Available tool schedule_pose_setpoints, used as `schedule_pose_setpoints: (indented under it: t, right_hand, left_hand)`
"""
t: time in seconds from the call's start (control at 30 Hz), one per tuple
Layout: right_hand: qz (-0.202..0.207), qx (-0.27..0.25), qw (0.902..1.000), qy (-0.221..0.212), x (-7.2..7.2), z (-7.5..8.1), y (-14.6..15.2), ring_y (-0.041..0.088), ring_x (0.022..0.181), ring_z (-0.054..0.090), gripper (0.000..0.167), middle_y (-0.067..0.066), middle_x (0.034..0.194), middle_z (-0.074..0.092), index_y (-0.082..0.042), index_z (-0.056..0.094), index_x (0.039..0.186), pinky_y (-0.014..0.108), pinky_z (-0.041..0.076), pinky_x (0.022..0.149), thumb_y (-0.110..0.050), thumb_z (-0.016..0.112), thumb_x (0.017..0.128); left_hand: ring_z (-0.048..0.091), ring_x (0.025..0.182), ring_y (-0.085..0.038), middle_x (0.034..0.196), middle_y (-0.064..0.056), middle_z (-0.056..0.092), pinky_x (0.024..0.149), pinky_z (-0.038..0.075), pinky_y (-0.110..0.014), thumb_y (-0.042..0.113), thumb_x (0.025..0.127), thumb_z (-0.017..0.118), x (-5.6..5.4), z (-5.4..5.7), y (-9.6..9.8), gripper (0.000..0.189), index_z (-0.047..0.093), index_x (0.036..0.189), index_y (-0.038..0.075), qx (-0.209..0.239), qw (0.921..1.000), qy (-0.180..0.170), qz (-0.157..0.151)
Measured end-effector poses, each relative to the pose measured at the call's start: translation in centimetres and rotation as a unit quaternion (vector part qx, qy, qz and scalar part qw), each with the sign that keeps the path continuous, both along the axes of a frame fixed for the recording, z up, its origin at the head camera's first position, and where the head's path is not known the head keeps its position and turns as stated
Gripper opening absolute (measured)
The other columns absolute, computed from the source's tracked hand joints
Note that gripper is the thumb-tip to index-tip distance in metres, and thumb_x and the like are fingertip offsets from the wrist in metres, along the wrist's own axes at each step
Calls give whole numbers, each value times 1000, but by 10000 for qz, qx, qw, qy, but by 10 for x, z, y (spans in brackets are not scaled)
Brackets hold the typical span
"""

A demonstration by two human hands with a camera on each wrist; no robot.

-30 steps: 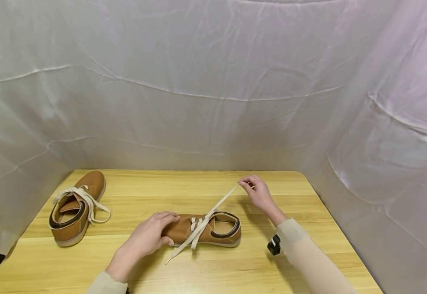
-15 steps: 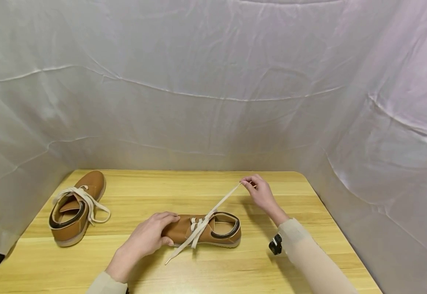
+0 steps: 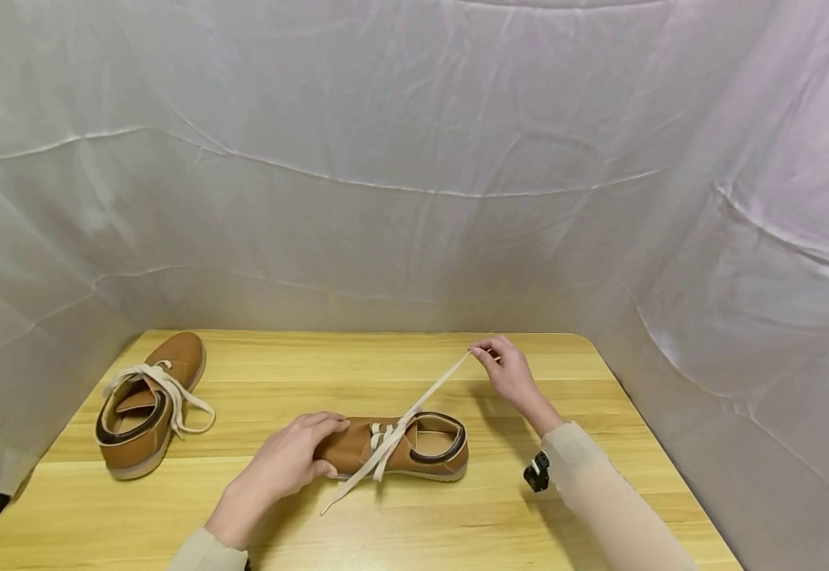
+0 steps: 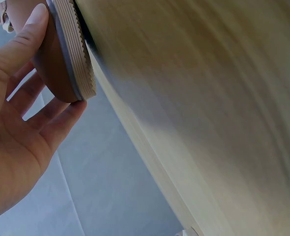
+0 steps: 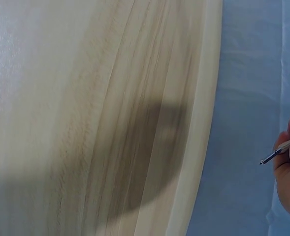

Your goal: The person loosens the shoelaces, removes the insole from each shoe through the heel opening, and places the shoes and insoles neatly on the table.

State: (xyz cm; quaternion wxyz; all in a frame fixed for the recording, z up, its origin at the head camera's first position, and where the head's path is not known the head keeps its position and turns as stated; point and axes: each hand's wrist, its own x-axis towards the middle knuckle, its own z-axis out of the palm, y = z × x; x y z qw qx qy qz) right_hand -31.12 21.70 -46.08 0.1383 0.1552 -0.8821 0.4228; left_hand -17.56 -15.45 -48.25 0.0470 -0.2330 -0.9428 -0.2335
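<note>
A brown shoe (image 3: 360, 446) lies sideways across the table, its toe to the left and its dark-lined opening to the right. My left hand (image 3: 293, 450) grips the toe, thumb on the near side and fingers over the far side; the left wrist view shows the thumb beside the ridged sole (image 4: 77, 49). Up and right of the shoe, my right hand (image 3: 508, 373) pinches one end of the cream shoelace (image 3: 431, 390), which runs taut from the shoe. Its metal tip (image 5: 270, 157) pokes out of the fingers in the right wrist view. The other lace end hangs over the near side.
A second brown shoe (image 3: 184, 358) with a loosely looped cream lace stands at the table's left. Pale grey cloth (image 3: 414, 238) walls in the wooden table (image 3: 528, 523) at the back and sides.
My right hand has drawn slightly to the right with the lace end, which stays taut. The left hand and the gripped shoe look unmoved.
</note>
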Motion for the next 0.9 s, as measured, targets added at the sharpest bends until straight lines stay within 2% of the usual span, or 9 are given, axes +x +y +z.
schedule_pose_setpoints:
  t: [0.43, 0.9]
  right_hand:
    - [12, 58, 9999, 157, 0, 5, 3, 28, 95, 64, 15, 14, 104, 66, 1, 74, 108, 40, 56, 83, -10, 65, 103]
    - [-59, 71, 9997, 224, -3, 8, 8, 28, 94, 63, 15, 13, 103, 65, 0, 74, 108, 35, 55, 81, -11, 65, 103]
  left_hand:
    - [59, 130, -39, 143, -15, 62, 106, 50, -62, 21, 73, 92, -1, 0, -1, 72, 65, 138, 7, -62, 10000, 9, -70]
    - [57, 132, -39, 145, -14, 61, 104, 51, -64, 20, 73, 92, 1, 2, 0, 71, 65, 138, 9, -62, 9999, -126, 40]
